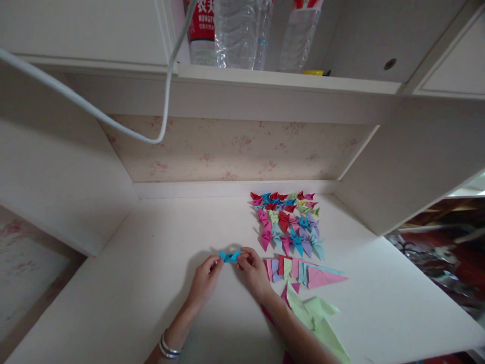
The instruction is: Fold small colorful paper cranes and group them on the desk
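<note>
Pinching blue paper (229, 257) two-handed

Two hands (205, 276) (253, 272), one blue folded paper (229, 257); at right, twelve nearer paper cranes (296, 242); farther ones (290, 208) are too crowded to count.

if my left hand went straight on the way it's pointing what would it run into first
The blue folded paper, whose left end your left hand holds. Beyond it, the line seems to cross white tabletop, though depth is unclear.
</note>
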